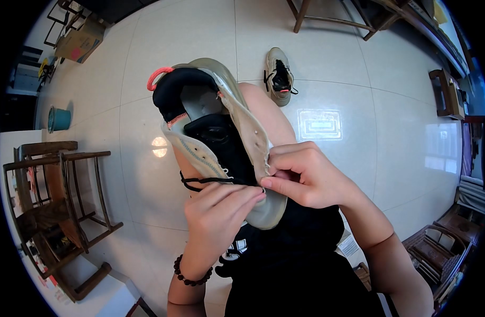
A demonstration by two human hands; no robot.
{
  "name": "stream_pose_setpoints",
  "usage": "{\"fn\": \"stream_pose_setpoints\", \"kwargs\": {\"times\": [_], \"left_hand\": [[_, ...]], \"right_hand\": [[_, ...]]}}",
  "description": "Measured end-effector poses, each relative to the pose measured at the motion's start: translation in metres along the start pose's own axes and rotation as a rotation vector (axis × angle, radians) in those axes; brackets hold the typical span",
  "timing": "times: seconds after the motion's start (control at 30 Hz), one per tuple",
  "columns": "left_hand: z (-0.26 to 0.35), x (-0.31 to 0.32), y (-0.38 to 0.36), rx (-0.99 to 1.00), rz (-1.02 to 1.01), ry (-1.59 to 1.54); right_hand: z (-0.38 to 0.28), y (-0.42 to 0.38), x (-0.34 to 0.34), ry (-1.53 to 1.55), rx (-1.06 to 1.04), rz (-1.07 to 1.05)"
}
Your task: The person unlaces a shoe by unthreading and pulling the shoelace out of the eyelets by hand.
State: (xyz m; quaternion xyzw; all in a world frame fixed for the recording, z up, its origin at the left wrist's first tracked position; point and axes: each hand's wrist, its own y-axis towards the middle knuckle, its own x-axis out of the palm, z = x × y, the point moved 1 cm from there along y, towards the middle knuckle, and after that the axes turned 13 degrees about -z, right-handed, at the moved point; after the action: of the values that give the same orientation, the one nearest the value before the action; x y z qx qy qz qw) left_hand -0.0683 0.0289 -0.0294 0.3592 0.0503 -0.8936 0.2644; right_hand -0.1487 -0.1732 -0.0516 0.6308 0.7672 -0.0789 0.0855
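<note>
A beige sneaker [245, 119] with a black lining and a coral heel loop lies across my bare leg, its toe toward me and its opening spread wide. The black shoelace [192, 183] runs through the lower left eyelets, loops out beside the shoe and passes under my left hand [218, 211]. That hand's thumb and fingers are pinched together over the toe end, with a bit of dark lace at the tips. My right hand [298, 174] pinches the lower right eyelet edge of the sneaker. The upper right eyelets hold no lace.
A matching sneaker [279, 76] with black lace stands on the tiled floor [337, 58] ahead. Wooden chairs [68, 201] are at left, near a teal bucket [59, 120] and a cardboard box [81, 41]. A wooden stool [447, 94] stands at right.
</note>
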Motion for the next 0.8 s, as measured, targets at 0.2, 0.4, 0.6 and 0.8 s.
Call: {"fn": "stream_pose_setpoints", "kwargs": {"times": [0.2, 0.4, 0.6, 0.8], "left_hand": [[-0.003, -0.005, -0.003, 0.092, -0.059, 0.019], [-0.001, -0.008, -0.001, 0.129, -0.113, 0.078], [-0.003, -0.004, 0.001, 0.117, -0.068, 0.042], [-0.006, -0.003, -0.003, -0.012, -0.057, 0.007]], "right_hand": [[0.001, 0.0, 0.001, -0.008, 0.001, 0.004], [-0.001, 0.001, 0.002, 0.003, -0.002, 0.012], [-0.002, -0.004, 0.002, 0.034, 0.02, 0.017], [0.001, -0.021, 0.02, -0.01, -0.064, 0.116]]}}
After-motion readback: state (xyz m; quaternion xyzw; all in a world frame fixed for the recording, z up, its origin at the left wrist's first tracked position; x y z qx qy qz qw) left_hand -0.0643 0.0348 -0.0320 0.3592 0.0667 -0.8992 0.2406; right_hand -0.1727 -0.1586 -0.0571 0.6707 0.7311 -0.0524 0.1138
